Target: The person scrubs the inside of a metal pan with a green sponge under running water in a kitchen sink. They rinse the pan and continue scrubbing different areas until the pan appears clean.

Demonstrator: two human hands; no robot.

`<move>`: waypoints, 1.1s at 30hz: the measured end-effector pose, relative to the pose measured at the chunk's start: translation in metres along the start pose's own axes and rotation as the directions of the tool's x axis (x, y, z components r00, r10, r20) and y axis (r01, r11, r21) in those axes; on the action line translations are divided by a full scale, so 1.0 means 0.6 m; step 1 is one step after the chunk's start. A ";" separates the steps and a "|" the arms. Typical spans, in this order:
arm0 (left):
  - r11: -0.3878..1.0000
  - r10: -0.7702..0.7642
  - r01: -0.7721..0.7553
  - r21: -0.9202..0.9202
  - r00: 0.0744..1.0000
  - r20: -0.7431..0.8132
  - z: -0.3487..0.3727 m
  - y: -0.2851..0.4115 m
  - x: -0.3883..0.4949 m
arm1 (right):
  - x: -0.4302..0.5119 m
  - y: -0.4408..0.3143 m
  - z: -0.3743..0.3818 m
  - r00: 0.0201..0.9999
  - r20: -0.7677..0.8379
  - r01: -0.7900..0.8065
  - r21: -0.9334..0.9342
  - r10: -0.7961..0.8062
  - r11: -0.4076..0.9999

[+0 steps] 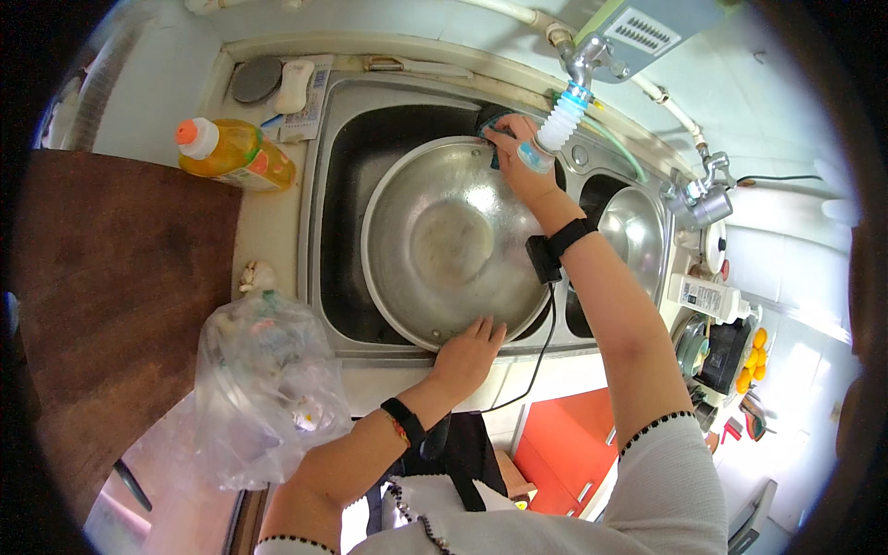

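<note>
A wide metal wok lies tilted in the larger basin of a stainless steel double sink. My left hand grips its near edge, fingers laid over the rim and the thumb hidden. Below that wrist shows a black handle-like part; whether it joins the wok is unclear. At the far rim my right hand holds a dark teal cloth or scrubber against the edge. The white flexible tap hose hangs just over this hand and covers part of it.
On the left stand an orange-capped detergent bottle and a clear plastic bag. A soap bar and a peeler lie along the back ledge. A metal bowl sits in the smaller basin. A black cable trails from my right wrist.
</note>
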State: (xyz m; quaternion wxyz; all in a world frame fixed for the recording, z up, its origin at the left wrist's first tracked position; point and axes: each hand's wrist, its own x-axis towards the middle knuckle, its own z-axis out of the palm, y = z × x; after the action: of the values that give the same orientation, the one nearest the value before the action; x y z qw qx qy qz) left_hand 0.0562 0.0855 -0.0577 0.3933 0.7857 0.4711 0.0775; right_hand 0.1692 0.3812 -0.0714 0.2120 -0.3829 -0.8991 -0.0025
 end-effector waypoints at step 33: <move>1.000 -0.003 0.003 0.022 1.000 0.021 -0.009 0.001 0.003 | -0.004 0.009 -0.008 0.904 -0.006 -0.383 0.430 0.427 0.818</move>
State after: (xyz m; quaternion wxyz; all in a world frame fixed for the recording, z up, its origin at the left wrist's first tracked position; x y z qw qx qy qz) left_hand 0.0549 0.0896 -0.0538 0.3898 0.7899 0.4691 0.0636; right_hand 0.1766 0.3825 -0.0689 0.3304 -0.5101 -0.7642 0.2158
